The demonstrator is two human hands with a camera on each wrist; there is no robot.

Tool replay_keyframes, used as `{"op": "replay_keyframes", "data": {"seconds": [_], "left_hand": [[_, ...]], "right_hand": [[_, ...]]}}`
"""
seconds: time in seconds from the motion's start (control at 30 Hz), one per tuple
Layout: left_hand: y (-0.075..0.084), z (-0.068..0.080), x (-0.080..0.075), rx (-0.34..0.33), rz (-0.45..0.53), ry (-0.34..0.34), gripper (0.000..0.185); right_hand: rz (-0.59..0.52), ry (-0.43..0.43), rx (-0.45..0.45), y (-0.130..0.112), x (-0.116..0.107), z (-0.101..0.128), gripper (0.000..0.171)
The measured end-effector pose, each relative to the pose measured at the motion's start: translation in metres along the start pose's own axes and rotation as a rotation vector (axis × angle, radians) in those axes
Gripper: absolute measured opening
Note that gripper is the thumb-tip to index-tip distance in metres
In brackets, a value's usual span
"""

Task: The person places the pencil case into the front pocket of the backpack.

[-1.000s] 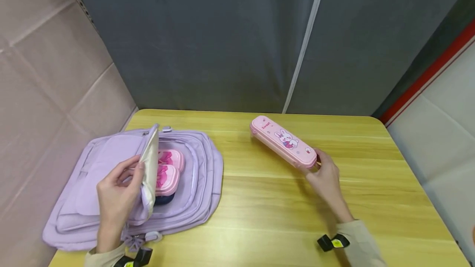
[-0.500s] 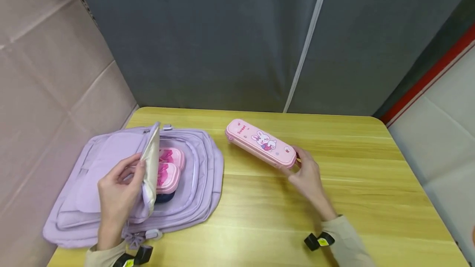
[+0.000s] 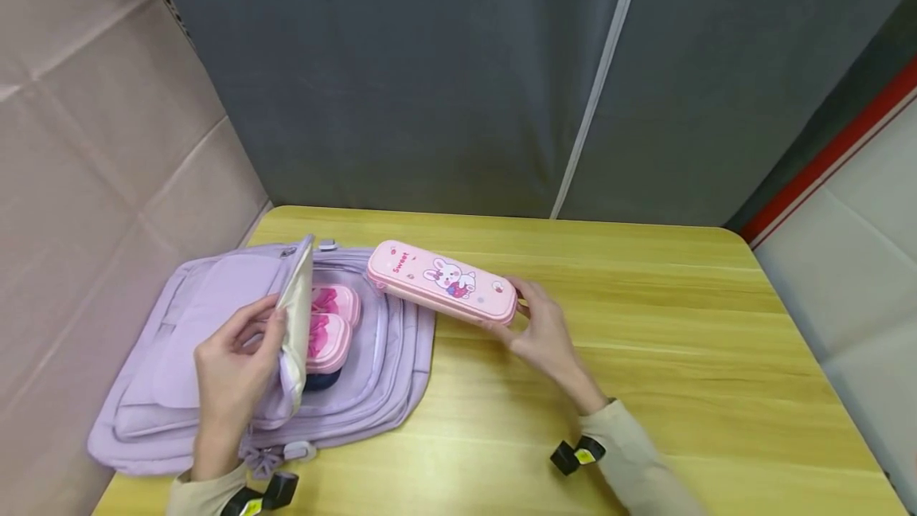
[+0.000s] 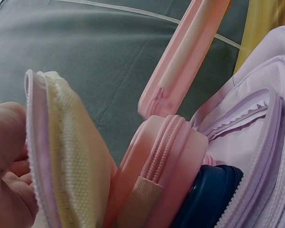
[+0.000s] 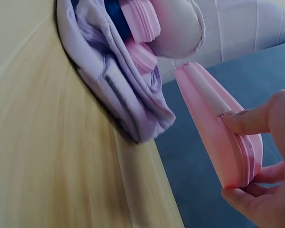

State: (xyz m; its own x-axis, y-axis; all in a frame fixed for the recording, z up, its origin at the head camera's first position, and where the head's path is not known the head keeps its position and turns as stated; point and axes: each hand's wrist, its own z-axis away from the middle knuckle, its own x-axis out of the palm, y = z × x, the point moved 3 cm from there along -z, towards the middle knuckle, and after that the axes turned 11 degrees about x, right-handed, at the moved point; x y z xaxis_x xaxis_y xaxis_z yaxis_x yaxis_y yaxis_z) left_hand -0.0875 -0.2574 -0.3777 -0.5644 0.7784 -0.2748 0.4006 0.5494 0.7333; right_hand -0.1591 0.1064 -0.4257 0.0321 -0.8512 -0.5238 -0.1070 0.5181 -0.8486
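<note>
Scene: a lilac fabric backpack (image 3: 215,357) is laid flat at the near left of a yellow wood-grain table (image 3: 645,357), its front compartment unzipped.
Left hand: the left hand (image 3: 232,361) is curled round the cream-lined lilac flap (image 3: 295,317), which is pinched and held upright so that the mouth is kept open.
Right hand: the right hand (image 3: 544,337) is closed on the right end of a long pink hard-shell pencil case printed with a rabbit (image 3: 440,281); thumb and fingers are seen pinching that end in the right wrist view (image 5: 249,121).
Case position: the case is held level above the table, its left end just over the backpack's right edge, near the open mouth but not inside.
Already inside: two pink zipped cases (image 3: 325,325) and a dark blue item (image 3: 318,381) are seen filling the pocket.
Risk, crowding: the long case could be blocked by those contents, or caught on the zip edge.
Risk, grip: held by one end only, the case could be levered out of the fingers if its far end is struck.
Risk, flap: were the flap let slip, the mouth would likely be closed over.
</note>
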Motion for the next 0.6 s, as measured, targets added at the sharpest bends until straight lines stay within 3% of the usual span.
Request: {"op": "replay_keyframes", "data": {"seconds": [0.4, 0.6], "left_hand": [[0.005, -0.001, 0.003, -0.012, -0.006, -0.003, 0.021], [0.007, -0.002, 0.007, 0.009, 0.003, 0.013, 0.021]], "right_hand": [[0.000, -0.102, -0.069, -0.024, 0.033, -0.016, 0.076], [-0.096, -0.127, -0.088, -0.029, 0.043, -0.023, 0.076]]}}
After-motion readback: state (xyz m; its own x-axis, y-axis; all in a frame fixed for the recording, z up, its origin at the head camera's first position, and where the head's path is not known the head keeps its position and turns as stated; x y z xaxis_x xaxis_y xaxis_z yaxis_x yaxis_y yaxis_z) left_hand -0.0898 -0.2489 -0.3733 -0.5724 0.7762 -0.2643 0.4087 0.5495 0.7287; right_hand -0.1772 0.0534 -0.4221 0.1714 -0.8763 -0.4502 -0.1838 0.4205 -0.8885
